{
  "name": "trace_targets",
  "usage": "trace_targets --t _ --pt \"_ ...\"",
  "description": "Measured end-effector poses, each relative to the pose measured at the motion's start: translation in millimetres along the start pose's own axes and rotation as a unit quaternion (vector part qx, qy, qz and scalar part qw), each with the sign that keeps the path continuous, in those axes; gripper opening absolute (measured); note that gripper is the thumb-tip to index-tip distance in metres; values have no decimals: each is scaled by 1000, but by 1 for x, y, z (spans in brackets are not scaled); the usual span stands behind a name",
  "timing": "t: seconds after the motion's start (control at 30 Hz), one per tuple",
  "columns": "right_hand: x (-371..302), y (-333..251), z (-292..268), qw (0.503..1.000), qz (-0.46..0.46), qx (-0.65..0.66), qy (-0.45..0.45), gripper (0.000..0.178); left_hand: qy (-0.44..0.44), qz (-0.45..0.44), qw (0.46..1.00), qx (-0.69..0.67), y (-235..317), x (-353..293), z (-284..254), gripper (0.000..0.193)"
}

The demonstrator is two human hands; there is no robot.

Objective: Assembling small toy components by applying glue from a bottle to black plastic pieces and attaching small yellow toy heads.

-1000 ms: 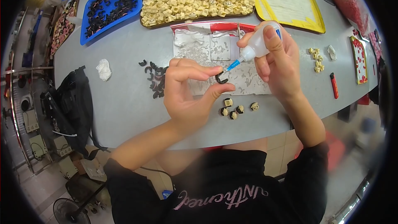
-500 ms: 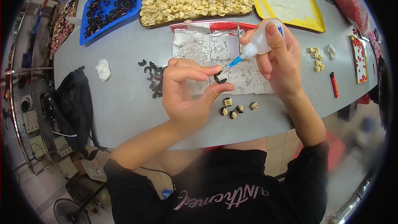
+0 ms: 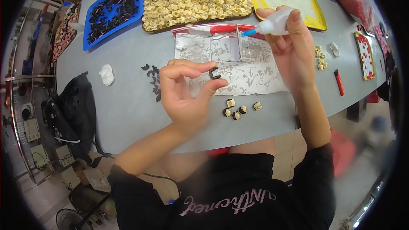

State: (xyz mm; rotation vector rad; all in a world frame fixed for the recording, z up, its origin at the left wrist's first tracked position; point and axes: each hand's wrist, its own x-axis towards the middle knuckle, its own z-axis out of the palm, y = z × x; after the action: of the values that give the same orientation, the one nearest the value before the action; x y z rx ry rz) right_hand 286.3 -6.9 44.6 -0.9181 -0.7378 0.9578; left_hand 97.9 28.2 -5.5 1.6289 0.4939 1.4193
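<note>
Between thumb and forefinger my left hand [image 3: 184,89] pinches a small black C-shaped piece [image 3: 214,73] above the glue-marked white sheet [image 3: 255,79]. My right hand [image 3: 297,44] is wrapped round a clear squeeze bottle [image 3: 275,22] lying on its side in the air. Its blue nozzle [image 3: 249,33] points left, near an upright white divider [image 3: 239,44] on the sheet, apart from the black piece. Several cream pieces with black rims [image 3: 236,115] sit on the table just below the sheet. Loose black curved pieces [image 3: 152,76] lie left of my left hand, partly hidden by it.
Along the back stand a blue tray [image 3: 87,38] of black pieces, a tray of cream pieces [image 3: 196,0] and a yellow-edged tray [image 3: 320,21]. To the right lie cream pieces [image 3: 320,59], crumpled tissue [image 3: 335,50], a red marker-like stick [image 3: 339,82] and a small tray of red pieces [image 3: 365,55].
The bottle's nozzle has moved up, away from the black piece, and now points more level to the left. My left hand has shifted slightly left, still pinching the piece.
</note>
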Motion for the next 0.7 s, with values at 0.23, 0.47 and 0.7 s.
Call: trace_targets --t 0.23,0.47,0.7 --pt "-18 -37 -14 995 -63 -64 -48 21 11 -20 999 -31 6 2 2 41" --pt "-71 -9 -71 777 -158 -572 -209 26 18 -52 998 -20 1 -4 6 41" --pt "-67 -17 -76 744 -205 -620 -143 24 12 -57 998 -8 3 -5 1 38"
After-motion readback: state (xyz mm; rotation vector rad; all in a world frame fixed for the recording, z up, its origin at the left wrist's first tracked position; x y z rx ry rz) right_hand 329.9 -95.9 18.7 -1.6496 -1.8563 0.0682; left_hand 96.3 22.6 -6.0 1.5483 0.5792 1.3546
